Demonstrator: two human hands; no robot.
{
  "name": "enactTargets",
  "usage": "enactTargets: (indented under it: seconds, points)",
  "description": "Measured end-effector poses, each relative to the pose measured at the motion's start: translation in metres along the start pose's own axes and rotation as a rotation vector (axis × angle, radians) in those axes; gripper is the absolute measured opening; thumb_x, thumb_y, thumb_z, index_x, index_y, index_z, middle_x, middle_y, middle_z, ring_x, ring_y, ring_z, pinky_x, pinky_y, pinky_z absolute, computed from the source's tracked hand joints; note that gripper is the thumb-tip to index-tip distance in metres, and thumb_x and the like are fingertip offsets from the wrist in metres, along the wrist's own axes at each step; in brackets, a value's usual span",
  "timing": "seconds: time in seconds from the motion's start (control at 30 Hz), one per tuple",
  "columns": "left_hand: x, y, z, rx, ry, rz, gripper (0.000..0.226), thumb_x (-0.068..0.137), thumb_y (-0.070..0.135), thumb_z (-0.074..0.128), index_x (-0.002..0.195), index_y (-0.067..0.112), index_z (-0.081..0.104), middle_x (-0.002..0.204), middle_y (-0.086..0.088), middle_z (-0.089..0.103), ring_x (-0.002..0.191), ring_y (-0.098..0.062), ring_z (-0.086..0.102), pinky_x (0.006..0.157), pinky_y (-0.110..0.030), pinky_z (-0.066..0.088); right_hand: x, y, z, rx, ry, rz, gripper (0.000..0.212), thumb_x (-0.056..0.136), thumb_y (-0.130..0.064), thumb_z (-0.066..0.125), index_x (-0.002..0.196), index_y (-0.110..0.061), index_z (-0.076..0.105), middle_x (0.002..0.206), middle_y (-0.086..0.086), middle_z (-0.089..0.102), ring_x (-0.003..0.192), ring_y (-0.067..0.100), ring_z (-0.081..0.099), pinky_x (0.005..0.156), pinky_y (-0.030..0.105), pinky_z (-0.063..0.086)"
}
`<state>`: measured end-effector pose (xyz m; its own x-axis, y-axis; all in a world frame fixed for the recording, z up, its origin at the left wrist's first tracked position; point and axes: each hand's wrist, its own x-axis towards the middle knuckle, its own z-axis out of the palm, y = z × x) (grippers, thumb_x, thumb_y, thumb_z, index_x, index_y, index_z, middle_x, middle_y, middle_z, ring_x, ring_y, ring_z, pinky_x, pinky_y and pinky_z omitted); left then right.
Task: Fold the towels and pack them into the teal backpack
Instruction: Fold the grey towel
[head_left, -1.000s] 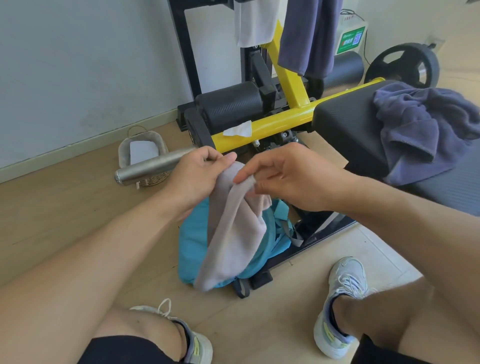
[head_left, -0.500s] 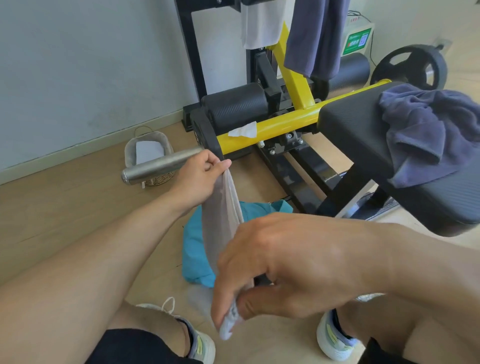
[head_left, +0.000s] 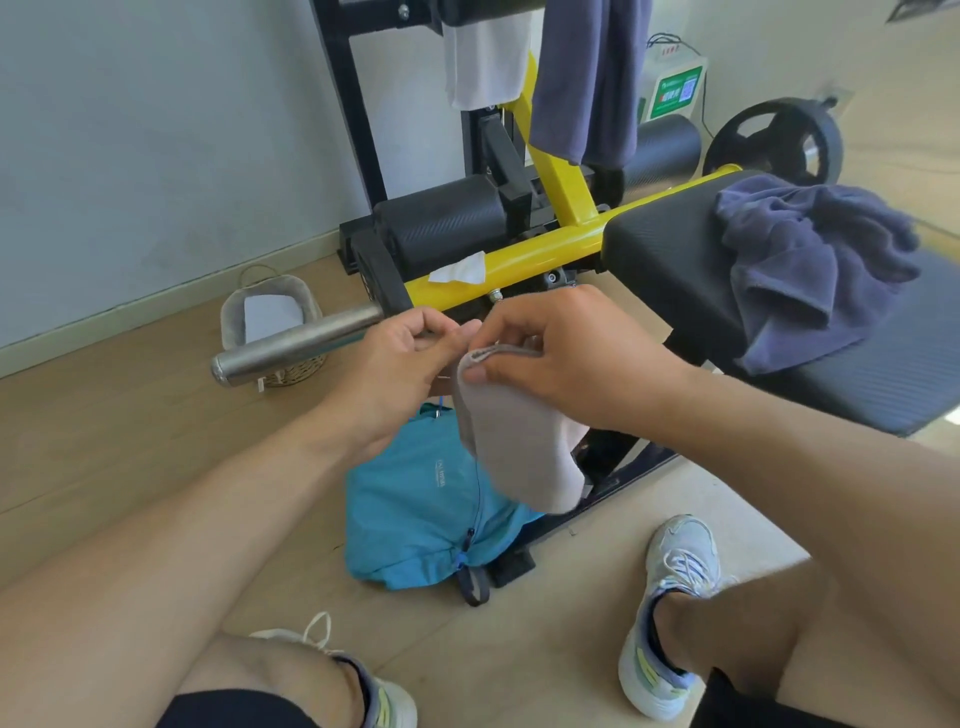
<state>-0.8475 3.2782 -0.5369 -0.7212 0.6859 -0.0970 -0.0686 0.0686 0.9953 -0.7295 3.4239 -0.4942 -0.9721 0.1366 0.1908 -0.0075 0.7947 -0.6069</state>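
Observation:
A grey towel (head_left: 511, 447), folded double, hangs in front of me above the teal backpack (head_left: 415, 499), which lies on the wooden floor against the bench's base. My right hand (head_left: 566, 358) pinches the towel's top edge between thumb and fingers. My left hand (head_left: 402, 364) is right beside it with curled fingers touching the same top edge. A crumpled dark blue towel (head_left: 810, 270) lies on the black bench pad. Another dark blue towel (head_left: 582, 78) and a white towel (head_left: 485, 67) hang from the machine's frame at the top.
A yellow and black weight bench (head_left: 550, 254) stands ahead with a steel bar (head_left: 296, 348) sticking out to the left. A small wicker basket (head_left: 270, 322) sits by the wall. A weight plate (head_left: 774, 140) leans at the far right. My knees and sneakers frame the floor below.
My right hand rose from low near my knee back up to my left hand, bringing the towel's lower end up, so the towel now hangs folded double.

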Motion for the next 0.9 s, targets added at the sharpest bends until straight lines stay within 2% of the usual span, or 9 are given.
enactTargets:
  seconds: [0.1,0.3,0.43,0.67,0.77,0.83,0.9]
  points:
    - [-0.003,0.004,0.006,-0.039,-0.015,0.009,0.014,0.098,0.017,0.063,0.086,0.010,0.061,0.079,-0.009,0.073,0.070,-0.018,0.068,0.070,-0.027,0.060,0.003,0.003,-0.002,0.030,0.060,0.029,0.009,0.086,-0.048,0.076,0.087,-0.041,0.071,0.079,-0.015,0.072,0.081,0.003,0.065,0.072,0.034,0.054]
    - [-0.005,0.008,0.008,-0.067,-0.034,-0.011,0.011,0.100,0.017,0.059,0.095,0.009,0.063,0.090,-0.013,0.072,0.081,-0.020,0.069,0.077,-0.028,0.059,0.008,0.007,-0.003,0.006,0.101,0.096,0.023,0.082,-0.055,0.076,0.091,-0.034,0.074,0.076,-0.017,0.070,0.077,-0.001,0.062,0.071,0.033,0.055]
    - [-0.007,0.008,0.008,-0.063,-0.041,-0.031,0.013,0.100,0.017,0.057,0.101,0.005,0.064,0.090,-0.011,0.074,0.079,-0.018,0.070,0.077,-0.027,0.060,0.008,0.008,-0.002,0.015,0.077,0.133,0.023,0.080,-0.058,0.077,0.088,-0.037,0.074,0.078,-0.013,0.071,0.077,0.004,0.064,0.072,0.038,0.057]
    - [-0.009,0.010,0.007,-0.102,-0.092,-0.055,0.014,0.103,0.018,0.053,0.093,0.011,0.062,0.089,-0.005,0.075,0.077,-0.016,0.072,0.077,-0.028,0.060,0.009,0.009,0.000,0.013,0.119,0.163,0.027,0.076,-0.056,0.081,0.084,-0.032,0.072,0.079,-0.010,0.072,0.077,0.007,0.064,0.070,0.039,0.057]
    - [-0.010,0.013,0.006,-0.124,-0.119,-0.055,0.019,0.089,0.027,0.066,0.094,0.010,0.061,0.086,-0.005,0.075,0.078,-0.018,0.072,0.079,-0.031,0.059,0.010,0.012,0.001,0.005,0.143,0.175,0.028,0.076,-0.054,0.082,0.082,-0.030,0.069,0.075,-0.011,0.070,0.074,0.005,0.064,0.069,0.038,0.057]
    - [-0.011,0.013,0.006,-0.102,-0.125,-0.052,0.029,0.078,0.026,0.072,0.097,0.008,0.061,0.089,-0.007,0.077,0.080,-0.018,0.073,0.078,-0.030,0.060,0.009,0.013,0.001,-0.010,0.140,0.162,0.026,0.078,-0.053,0.081,0.084,-0.031,0.069,0.075,-0.013,0.069,0.073,0.004,0.063,0.067,0.035,0.056]
    - [-0.011,0.012,0.006,-0.059,-0.116,-0.047,0.028,0.077,0.025,0.072,0.095,0.007,0.061,0.090,-0.011,0.078,0.079,-0.017,0.073,0.075,-0.029,0.061,0.010,0.013,0.001,-0.015,0.124,0.143,0.026,0.077,-0.053,0.082,0.084,-0.032,0.068,0.075,-0.013,0.068,0.072,0.003,0.062,0.063,0.029,0.052]
